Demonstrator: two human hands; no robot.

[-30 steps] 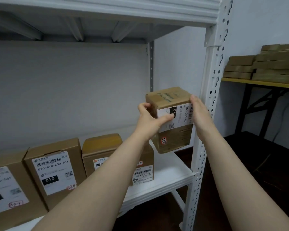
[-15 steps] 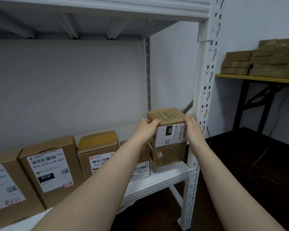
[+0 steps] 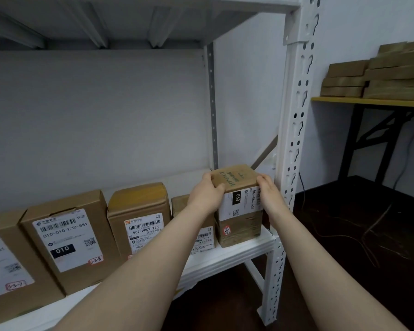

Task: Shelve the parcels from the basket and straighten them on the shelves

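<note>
Left hand (image 3: 207, 195): curled round the upper left corner of the held parcel (image 3: 239, 211), thumb laid across the front top edge.
Right hand (image 3: 269, 195): wrapped on the upper right edge of the same parcel; fingertips hidden behind it.
Grip state: both hands clamped on one parcel, at 9 o'clock and 3 o'clock of its lid.
Held parcel: stood upright at the right end of the shelf (image 3: 237, 255), label forward with the print turned sideways. Base appeared to rest on the board; contact along the rear edge could not be confirmed.
Long axis: vertical, running from the grip toward 6 o'clock down to the shelf.
Deciding relation: parcel lay between the hands and below them. Right hand was nearer the upright post (image 3: 294, 139) at 3 o'clock; touching or apart could not be told. Left hand was nearer the neighbouring parcel (image 3: 181, 206) at 9 o'clock.
Step, as judged: seating and squaring of the parcel at the row's end.
Next move, as judged: a small twist about the vertical axis to bring the label face in line with the row, with care for the narrow gap at the post.
Row: neighbouring parcel shorter and partly hidden by the left forearm; beyond it the 507-P802 parcel (image 3: 141, 220), then the 010 parcel (image 3: 67, 237), toward 8 o'clock.
Surroundings: yellow-topped table (image 3: 368, 101) at 2 o'clock, loaded with flat cartons (image 3: 380, 75).
Basket: not in view.
</note>
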